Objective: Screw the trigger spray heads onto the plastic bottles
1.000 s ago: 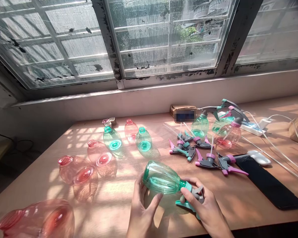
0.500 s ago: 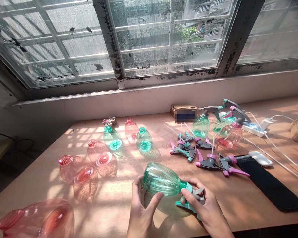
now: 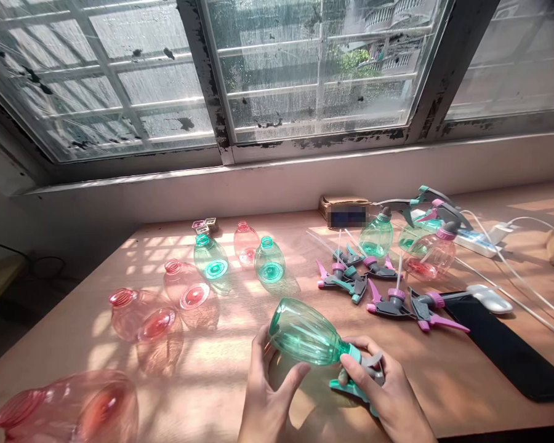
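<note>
Left hand: I am loosely grasping the bottle (image 3: pixel 307 332) at its base end with my left hand (image 3: pixel 268 391), the thumb standing apart from its side.
Right hand: I am grasping the head (image 3: pixel 349 387) around its collar with my right hand (image 3: pixel 390 391).
Bottle: I am holding it tilted above the surface (image 3: pixel 240 307), neck towards my right; the head is meeting the neck, but I cannot tell how tightly.
Fitted: three bottles are standing at the far right, two green (image 3: pixel 376 240) and one red (image 3: pixel 436 253), all carrying heads.
Unfitted: six bottles are standing open on my left, four red (image 3: pixel 187 287) and two green.
Loose heads (image 3: pixel 394 301): several are lying in an overlapping cluster beyond my right hand.
Progress: I am judging this under halfway, with six necks lacking heads.
Near edge: it is running close by my right wrist.
Open room: it is widening between my left hand and the red bottles; on my right, the phone (image 3: pixel 517 351) and loose heads are narrowing it.
</note>
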Motion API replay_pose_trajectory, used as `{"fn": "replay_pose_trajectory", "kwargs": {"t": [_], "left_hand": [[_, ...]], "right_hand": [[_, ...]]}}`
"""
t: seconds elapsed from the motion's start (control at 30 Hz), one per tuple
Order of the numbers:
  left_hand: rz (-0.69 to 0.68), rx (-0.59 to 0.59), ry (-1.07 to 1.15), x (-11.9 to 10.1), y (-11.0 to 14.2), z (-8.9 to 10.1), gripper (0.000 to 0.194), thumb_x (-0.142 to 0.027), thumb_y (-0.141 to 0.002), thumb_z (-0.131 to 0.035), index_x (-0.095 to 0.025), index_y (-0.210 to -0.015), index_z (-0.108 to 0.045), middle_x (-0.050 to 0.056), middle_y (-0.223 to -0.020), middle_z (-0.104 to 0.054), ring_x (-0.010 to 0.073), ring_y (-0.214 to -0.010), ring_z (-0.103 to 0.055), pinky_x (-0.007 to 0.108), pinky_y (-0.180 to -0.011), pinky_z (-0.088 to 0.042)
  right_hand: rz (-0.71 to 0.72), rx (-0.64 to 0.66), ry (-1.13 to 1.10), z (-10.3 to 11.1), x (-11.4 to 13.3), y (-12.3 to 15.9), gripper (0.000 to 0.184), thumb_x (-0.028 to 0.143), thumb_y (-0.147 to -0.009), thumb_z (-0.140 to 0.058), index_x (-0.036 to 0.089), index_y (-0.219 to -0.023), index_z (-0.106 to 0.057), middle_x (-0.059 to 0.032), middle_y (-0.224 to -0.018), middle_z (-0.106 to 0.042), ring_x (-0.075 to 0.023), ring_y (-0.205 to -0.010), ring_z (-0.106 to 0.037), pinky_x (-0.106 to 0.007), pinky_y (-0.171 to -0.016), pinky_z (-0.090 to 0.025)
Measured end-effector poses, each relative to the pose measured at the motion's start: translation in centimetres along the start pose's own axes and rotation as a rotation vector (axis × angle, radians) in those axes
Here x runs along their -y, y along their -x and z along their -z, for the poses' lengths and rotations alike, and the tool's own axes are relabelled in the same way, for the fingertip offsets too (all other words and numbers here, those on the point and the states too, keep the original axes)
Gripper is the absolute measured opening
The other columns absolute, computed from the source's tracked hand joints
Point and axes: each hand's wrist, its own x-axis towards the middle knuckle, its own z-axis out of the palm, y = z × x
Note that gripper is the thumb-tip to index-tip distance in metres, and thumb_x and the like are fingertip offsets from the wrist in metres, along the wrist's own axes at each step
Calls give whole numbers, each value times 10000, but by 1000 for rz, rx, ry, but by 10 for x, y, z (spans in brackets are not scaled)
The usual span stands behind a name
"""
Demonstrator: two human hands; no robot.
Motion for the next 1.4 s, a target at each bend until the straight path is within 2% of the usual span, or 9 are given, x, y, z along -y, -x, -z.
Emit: {"fn": "replay_pose_trajectory", "kwargs": {"t": [0.17, 0.33, 0.47, 0.67, 0.9, 1.1, 1.3, 1.4], "left_hand": [[6, 9, 6, -4, 4, 0, 744, -517, -799, -886, -261, -1391, -515, 132, -1425, -697, 370, -1377, -622, 522, -1177, -463], [26, 1, 17, 3, -1, 3, 670, -436, -803, -886, -270, -1348, -532, 102, -1398, -708, 345, -1373, -617, 489, -1168, -478], [8, -16, 54, 6, -5, 2, 728, -373, -753, -915, -293, -1392, -576, 83, -1459, -705, 346, -1424, -602, 452, -1179, -498], [-22, -16, -4, 6, -2, 1, 743, -396, -742, -924, -290, -1395, -584, 104, -1450, -706, 376, -1422, -599, 508, -1215, -448], [27, 25, 30, -4, 2, 1, 676, -514, -839, -855, -267, -1379, -531, 128, -1397, -713, 360, -1362, -633, 490, -1145, -477], [30, 29, 24, -2, 2, 2, 650, -456, -835, -872, -264, -1367, -550, 129, -1406, -707, 367, -1358, -638, 542, -1182, -450], [13, 5, 96, 3, -2, 0, 686, -374, -805, -883, -290, -1427, -606, 93, -1451, -721, 336, -1430, -611, 415, -1162, -525], [9, 22, 56, 5, -2, 0, 666, -390, -834, -848, -298, -1446, -601, 84, -1409, -745, 329, -1399, -640, 410, -1147, -534]], "right_hand": [[5, 22, 48, 2, -2, 1, 549, 726, -852, -747, 202, -1017, -738, -24, -678, -767, -242, -692, -747, -339, -698, -566], [9, 13, -5, -1, 4, 3, 527, 709, -843, -765, 203, -988, -736, -7, -640, -740, -238, -659, -729, -362, -696, -621], [17, -6, -16, 0, 1, 1, 509, 676, -852, -770, 194, -1009, -733, -18, -638, -745, -243, -651, -730, -369, -675, -627], [-7, 55, 12, 6, -5, -4, 532, 683, -880, -747, 193, -1085, -705, -52, -720, -798, -263, -745, -774, -356, -730, -640], [27, -54, -82, -4, 9, 2, 528, 684, -818, -808, 200, -1014, -734, -18, -668, -758, -245, -664, -765, -342, -665, -661], [7, -116, -135, -7, 11, 1, 570, 700, -768, -849, 197, -1015, -742, -12, -702, -760, -223, -642, -749, -341, -667, -667], [9, -93, -93, -5, 10, 1, 549, 700, -801, -821, 201, -1012, -728, -4, -692, -753, -219, -646, -755, -337, -671, -651], [26, -86, -85, -5, 11, 1, 566, 714, -798, -819, 196, -1004, -723, -6, -681, -756, -209, -631, -738, -329, -667, -647]]}}
